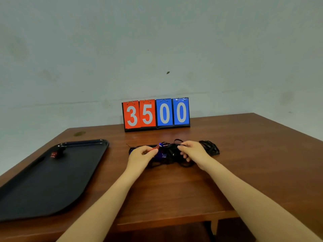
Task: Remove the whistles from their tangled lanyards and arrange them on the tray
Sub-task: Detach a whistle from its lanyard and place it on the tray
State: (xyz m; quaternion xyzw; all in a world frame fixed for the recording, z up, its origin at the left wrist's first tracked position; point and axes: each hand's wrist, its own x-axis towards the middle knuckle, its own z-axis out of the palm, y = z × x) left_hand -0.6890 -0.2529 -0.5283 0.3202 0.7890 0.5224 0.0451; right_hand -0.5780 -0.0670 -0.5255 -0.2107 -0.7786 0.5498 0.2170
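A tangle of black lanyards (172, 151) lies in the middle of the brown table, with blue whistles (161, 153) partly buried in it. My left hand (142, 156) pinches a red whistle (154, 147) at the tangle's left side. At the right side my right hand (191, 151) pinches a black lanyard loop. A separate heap of black lanyards (209, 147) sits just right of that hand. On the black tray (52, 179) at the left lies a red and black whistle (57, 153) near the far end.
A flip scoreboard (156, 114) reading 35 and 00 stands at the table's back edge against the wall. The table's front edge (174, 219) runs below my forearms. Its right edge slants away at the far right.
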